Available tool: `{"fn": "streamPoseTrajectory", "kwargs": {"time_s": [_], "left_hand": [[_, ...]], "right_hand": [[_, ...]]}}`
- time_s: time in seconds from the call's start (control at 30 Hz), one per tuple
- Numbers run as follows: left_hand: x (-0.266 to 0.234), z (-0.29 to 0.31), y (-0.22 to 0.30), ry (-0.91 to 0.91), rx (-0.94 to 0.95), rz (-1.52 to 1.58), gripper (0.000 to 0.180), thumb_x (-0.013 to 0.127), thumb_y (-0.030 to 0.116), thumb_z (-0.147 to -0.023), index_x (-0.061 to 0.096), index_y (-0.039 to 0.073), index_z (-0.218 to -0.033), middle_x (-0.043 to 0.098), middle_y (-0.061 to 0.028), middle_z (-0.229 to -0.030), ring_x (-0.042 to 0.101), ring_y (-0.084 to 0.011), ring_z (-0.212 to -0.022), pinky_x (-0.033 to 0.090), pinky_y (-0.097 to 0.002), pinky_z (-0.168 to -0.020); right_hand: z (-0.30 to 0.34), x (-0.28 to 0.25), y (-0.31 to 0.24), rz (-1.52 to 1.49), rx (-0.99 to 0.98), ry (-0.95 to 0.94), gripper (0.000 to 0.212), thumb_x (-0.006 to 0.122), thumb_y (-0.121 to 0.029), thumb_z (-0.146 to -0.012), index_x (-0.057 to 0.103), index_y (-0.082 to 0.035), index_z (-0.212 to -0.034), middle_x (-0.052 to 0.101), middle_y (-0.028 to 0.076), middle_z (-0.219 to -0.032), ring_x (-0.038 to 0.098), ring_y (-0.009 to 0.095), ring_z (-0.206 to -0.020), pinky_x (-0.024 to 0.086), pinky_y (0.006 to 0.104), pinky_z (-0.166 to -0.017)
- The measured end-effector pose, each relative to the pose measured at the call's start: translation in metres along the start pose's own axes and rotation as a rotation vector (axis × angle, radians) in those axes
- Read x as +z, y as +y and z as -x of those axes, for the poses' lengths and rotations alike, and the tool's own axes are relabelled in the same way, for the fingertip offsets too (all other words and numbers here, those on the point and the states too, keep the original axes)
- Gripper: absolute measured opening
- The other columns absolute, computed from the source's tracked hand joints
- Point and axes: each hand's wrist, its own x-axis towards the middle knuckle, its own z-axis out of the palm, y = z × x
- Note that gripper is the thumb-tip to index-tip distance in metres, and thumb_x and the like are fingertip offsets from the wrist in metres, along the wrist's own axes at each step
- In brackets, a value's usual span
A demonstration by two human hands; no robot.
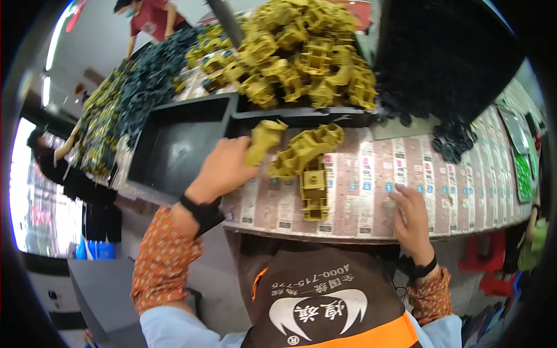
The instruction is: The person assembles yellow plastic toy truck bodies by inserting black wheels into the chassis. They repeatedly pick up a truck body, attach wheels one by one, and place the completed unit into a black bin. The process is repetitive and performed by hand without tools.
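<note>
My left hand (227,167) is closed around a yellow plastic part (265,141), lifted just in front of the black trays. To its right, a yellow molded frame (307,152) lies slantwise on the table. Another yellow boxy frame (315,196) lies nearer me, its far end by the first one. My right hand (413,221) hovers at the table's front edge, fingers apart and nothing in them. What exactly the yellow parts are I cannot make out.
A black tray (134,168) stands at the left. Behind it rises a heap of yellow parts (313,55). Black ring-shaped pieces (454,141) spill from a big black bin (447,52) at the right. Two other people (152,20) are at the far left.
</note>
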Motion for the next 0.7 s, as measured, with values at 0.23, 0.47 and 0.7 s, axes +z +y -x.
{"fn": "streamPoseTrajectory", "kwargs": {"time_s": [0.23, 0.47, 0.7], "left_hand": [[-0.050, 0.042, 0.023, -0.102, -0.226, 0.971, 0.084, 0.083, 0.036, -0.081, 0.045, 0.003, -0.148, 0.063, -0.0122, -0.123, 0.060, -0.0235, -0.119, 0.049, -0.0344, -0.099], [-0.025, 0.089, 0.067, -0.105, -0.106, 1.743, 0.103, 0.075, 0.054, -0.089, 0.024, 0.002, -0.162, 0.054, -0.0178, -0.144, 0.057, -0.0305, -0.126, 0.055, -0.0413, -0.101], [0.019, 0.088, 0.076, 0.031, -0.094, 2.211, 0.078, 0.040, 0.064, -0.105, 0.031, 0.011, -0.161, 0.057, -0.0233, -0.140, 0.060, -0.0332, -0.123, 0.050, -0.0483, -0.106]], "right_hand": [[-0.098, -0.031, 0.087, 0.304, 0.057, 0.045, 0.031, 0.061, 0.000, -0.083, 0.067, -0.002, -0.114, 0.063, 0.020, -0.111, 0.058, 0.040, -0.105, 0.049, 0.0478, -0.094], [-0.179, 0.008, 0.147, 0.388, 0.133, -0.022, 0.032, 0.065, -0.004, -0.081, 0.065, -0.003, -0.113, 0.062, 0.022, -0.113, 0.060, 0.043, -0.110, 0.051, 0.0508, -0.093], [-0.169, 0.024, 0.149, 0.463, 0.042, 0.015, 0.036, 0.063, 0.005, -0.076, 0.057, -0.001, -0.112, 0.060, 0.022, -0.110, 0.058, 0.045, -0.104, 0.049, 0.0523, -0.090]]}}
